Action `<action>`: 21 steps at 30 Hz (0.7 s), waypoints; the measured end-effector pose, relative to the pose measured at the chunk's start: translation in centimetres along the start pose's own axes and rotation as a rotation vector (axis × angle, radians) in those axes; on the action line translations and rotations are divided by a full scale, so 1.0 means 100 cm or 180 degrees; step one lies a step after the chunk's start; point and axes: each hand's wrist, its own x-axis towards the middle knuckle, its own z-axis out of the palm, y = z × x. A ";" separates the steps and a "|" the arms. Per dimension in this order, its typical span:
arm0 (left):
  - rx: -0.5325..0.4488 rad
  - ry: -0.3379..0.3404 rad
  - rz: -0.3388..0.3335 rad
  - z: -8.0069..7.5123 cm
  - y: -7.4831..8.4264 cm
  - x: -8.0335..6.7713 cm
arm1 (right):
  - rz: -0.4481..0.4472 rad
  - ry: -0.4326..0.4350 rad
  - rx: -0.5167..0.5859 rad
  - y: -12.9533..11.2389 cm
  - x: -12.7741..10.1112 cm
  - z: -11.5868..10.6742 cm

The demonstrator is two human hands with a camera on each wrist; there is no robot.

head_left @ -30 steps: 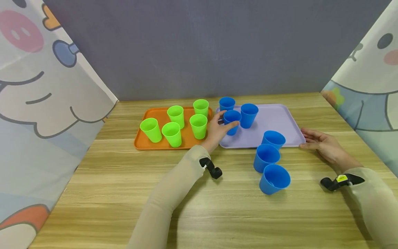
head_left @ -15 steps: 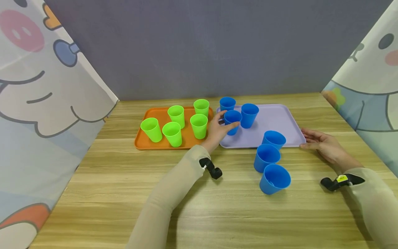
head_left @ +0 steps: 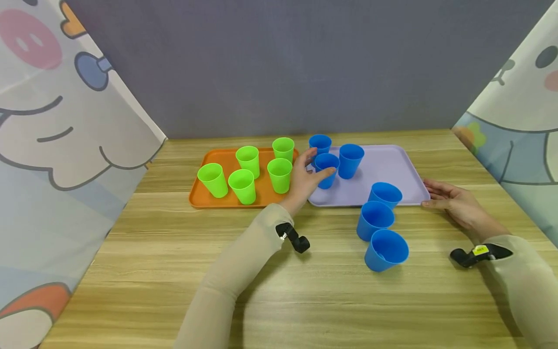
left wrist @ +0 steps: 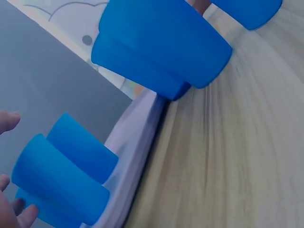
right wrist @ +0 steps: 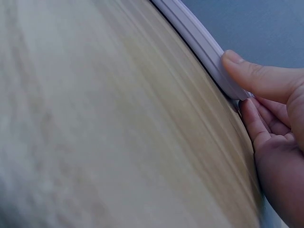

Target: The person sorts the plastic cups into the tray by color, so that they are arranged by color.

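On the lilac tray stand three blue cups at its left end. My left hand is around the front one, a blue cup, with thumb and fingers spread apart. The left wrist view shows those fingertips loose about the blue cup, some standing off it. At the tray's front right corner is my right hand. Its thumb lies on the tray rim, and its curled fingers hold the corner from the other side.
Left of the lilac tray, an orange tray carries several green cups. Three more blue cups stand in a line at the front of the lilac tray, the rearmost overlapping its edge. A grey panel rises behind the wooden table.
The fingers of my left hand have lifted and spread off the front blue cup, which stays in place. My right hand remains at the tray's corner.
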 end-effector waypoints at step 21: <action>-0.0318 -0.0765 0.0449 0.002 0.021 -0.071 | -0.0002 -0.0010 0.0052 0.001 0.000 -0.001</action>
